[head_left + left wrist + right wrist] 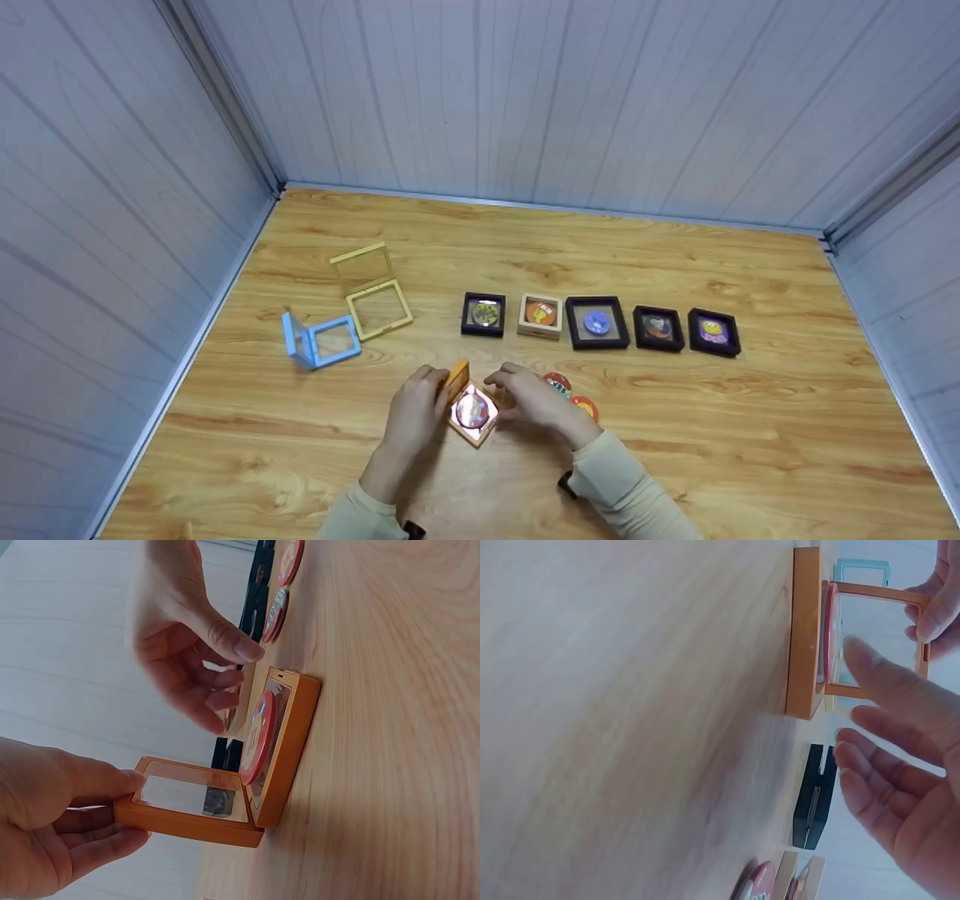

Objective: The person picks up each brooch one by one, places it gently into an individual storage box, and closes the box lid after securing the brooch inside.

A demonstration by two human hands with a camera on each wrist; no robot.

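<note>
My left hand (414, 409) pinches the raised lid (191, 826) of an orange hinged display case (296, 739) between thumb and fingers. The lid, with its clear window, stands up from the base, which lies on the table. On the clear film of the base sits a round red badge (472, 411) with a printed picture. Close beside the case, my right hand (534, 397) hovers with its fingers loosely bent and nothing between them. Two more round badges lie by the right wrist, a red one (557, 383) and an orange-red one (584, 408).
Left of the hands stand an open blue case (335, 358) and an open yellow case (384, 330). Behind them, a row of closed cases holds round badges: a black one (483, 330), a cream one (539, 332) and several more black ones (598, 345) rightward. Pale panels (525, 97) enclose the table.
</note>
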